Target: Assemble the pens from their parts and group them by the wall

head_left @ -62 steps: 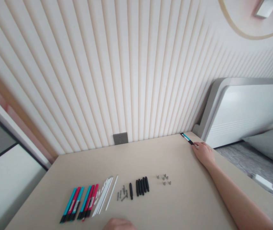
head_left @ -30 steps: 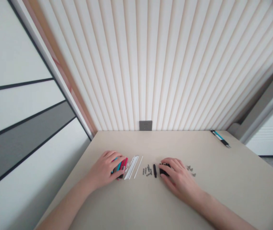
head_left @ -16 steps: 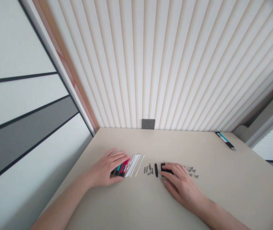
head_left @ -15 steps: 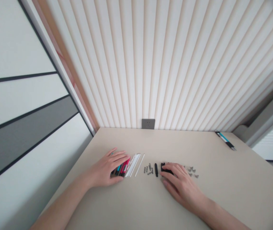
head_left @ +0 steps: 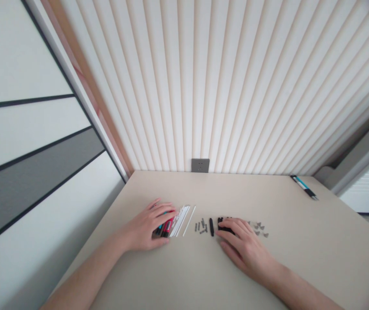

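Head view, left fingers (head_left: 163,218) parted over coloured barrels (head_left: 167,227), right fingers (head_left: 232,224) half-curled over black tubes (head_left: 220,221) (grips unclear).

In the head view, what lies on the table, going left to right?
Pink and blue tubes partly under the left hand, white stick bundle, lone white stick, small grey pieces, lone black piece, black pieces partly under the right hand, cone-like grey pieces, pens farthest right.

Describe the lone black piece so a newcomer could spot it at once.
On the flat beige tabletop, find the bare right hand partly covering clustered black cylinders. Just left of its fingertips lies one slim black cylinder, beside small grey pieces. Unlike the clustered ones, it lies apart, fully uncovered.
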Action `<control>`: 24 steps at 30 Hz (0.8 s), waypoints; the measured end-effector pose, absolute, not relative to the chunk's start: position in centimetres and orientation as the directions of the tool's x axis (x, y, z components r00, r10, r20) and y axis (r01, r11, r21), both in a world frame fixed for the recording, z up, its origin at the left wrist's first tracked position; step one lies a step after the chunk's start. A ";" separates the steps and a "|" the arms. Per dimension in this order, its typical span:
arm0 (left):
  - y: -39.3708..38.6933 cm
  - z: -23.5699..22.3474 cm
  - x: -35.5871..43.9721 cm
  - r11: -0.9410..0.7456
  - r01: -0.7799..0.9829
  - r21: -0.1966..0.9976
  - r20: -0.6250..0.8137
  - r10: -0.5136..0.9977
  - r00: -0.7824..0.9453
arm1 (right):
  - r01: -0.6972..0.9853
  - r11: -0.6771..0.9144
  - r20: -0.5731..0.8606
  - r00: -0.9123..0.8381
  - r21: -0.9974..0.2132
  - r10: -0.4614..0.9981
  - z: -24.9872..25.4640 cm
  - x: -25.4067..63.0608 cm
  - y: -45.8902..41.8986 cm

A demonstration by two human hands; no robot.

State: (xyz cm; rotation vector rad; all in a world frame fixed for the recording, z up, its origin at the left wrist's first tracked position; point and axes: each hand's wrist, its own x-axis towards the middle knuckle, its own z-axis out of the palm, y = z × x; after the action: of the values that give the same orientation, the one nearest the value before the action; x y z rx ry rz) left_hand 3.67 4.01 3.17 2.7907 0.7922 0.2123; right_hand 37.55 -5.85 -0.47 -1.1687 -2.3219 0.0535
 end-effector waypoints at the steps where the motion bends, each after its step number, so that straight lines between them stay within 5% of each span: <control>1: 4.0 3.2 3.6 -0.826 0.500 0.259 0.081 0.535 0.841 | 0.736 0.622 0.439 -0.482 -0.267 0.758 -0.5 37.6 -5.9; 6: 3.9 3.1 3.6 -0.771 0.497 0.398 0.138 0.585 0.799 | 0.739 0.616 0.428 -0.481 -0.273 0.765 -0.4 37.5 -5.9; 9: 3.1 3.0 4.8 -0.524 0.347 0.778 0.184 0.718 0.671 | 0.738 0.617 0.416 -0.488 -0.274 0.768 -0.3 37.5 -5.9; 11: 2.0 3.0 6.0 -0.266 0.027 0.964 0.201 0.785 0.586 | 0.737 0.619 0.413 -0.492 -0.272 0.766 -0.3 37.4 -5.9; 16: -0.8 3.0 8.9 0.052 -0.318 0.947 0.156 0.790 0.594 | 0.738 0.618 0.421 -0.487 -0.272 0.766 -0.4 37.5 -5.8; 24: -3.1 0.8 11.5 0.375 -0.220 0.900 -0.078 0.636 0.767 | 0.702 0.664 0.492 -0.496 -0.257 0.715 0.1 36.8 -6.1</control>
State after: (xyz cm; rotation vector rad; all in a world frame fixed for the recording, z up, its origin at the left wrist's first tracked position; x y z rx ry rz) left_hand 11.53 -3.14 0.81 1.0525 0.4548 0.5725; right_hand 36.80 -6.07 0.06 -1.0935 -2.3072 0.0297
